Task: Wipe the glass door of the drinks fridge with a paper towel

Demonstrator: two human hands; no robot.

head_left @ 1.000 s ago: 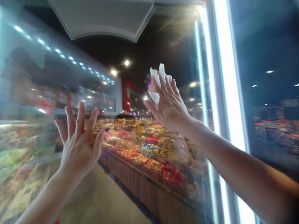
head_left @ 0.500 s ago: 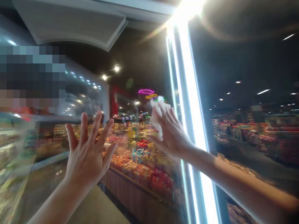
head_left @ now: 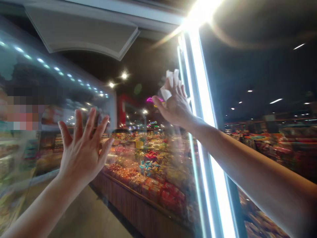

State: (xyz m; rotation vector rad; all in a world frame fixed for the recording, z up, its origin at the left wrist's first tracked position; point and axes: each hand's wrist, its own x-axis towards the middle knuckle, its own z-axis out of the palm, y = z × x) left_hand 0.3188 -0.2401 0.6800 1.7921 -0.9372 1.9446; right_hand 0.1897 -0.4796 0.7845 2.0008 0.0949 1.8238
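My left hand (head_left: 80, 150) is raised with its fingers spread wide, palm facing the glass pane (head_left: 153, 62) in front of me; it holds nothing. Higher up on the right, my right hand (head_left: 178, 105) has a crumpled white tissue (head_left: 166, 94) under its fingers. Bits of the tissue stick out past the fingertips and between the thumb and index finger. That hand lies against or very near the glass, just left of a bright vertical light strip (head_left: 201, 79). Whether the left palm touches the pane, I cannot tell.
Beyond the glass, a wood-fronted display counter (head_left: 123, 195) carries heaps of colourful packaged goods (head_left: 148, 165). A grey panel (head_left: 84, 33) hangs at the top left. More shelves of goods (head_left: 279, 142) stand blurred at the right. A partly masked person shows at the far left.
My right hand has moved upward along the light strip with the tissue, its thumb now stretched out to the left. My left hand sits slightly farther left and higher in view, still spread.
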